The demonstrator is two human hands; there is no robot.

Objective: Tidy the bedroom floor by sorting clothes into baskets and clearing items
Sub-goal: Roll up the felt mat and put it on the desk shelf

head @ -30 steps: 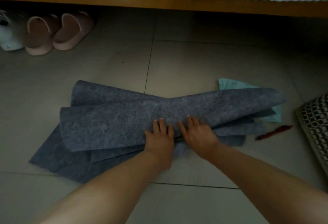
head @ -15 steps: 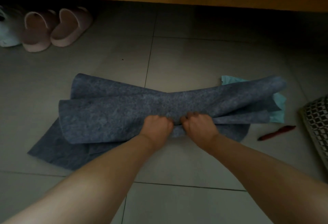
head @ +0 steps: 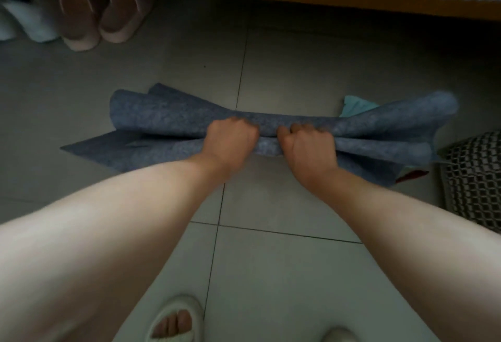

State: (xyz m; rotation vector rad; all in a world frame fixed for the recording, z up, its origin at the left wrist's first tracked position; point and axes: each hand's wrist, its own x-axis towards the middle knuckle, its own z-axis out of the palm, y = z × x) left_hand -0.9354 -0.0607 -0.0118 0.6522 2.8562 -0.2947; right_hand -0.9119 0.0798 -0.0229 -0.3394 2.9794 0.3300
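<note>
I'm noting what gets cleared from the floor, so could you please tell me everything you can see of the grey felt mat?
The grey felt mat looks like thick, matted blue-grey felt. It is bunched into loose rolled folds, pinched narrow in the middle and fanning out at both ends. The left hand and right hand grip that middle side by side. Its lower left corner lies flat on the tiled floor. A teal cloth peeks out behind its right end.
</note>
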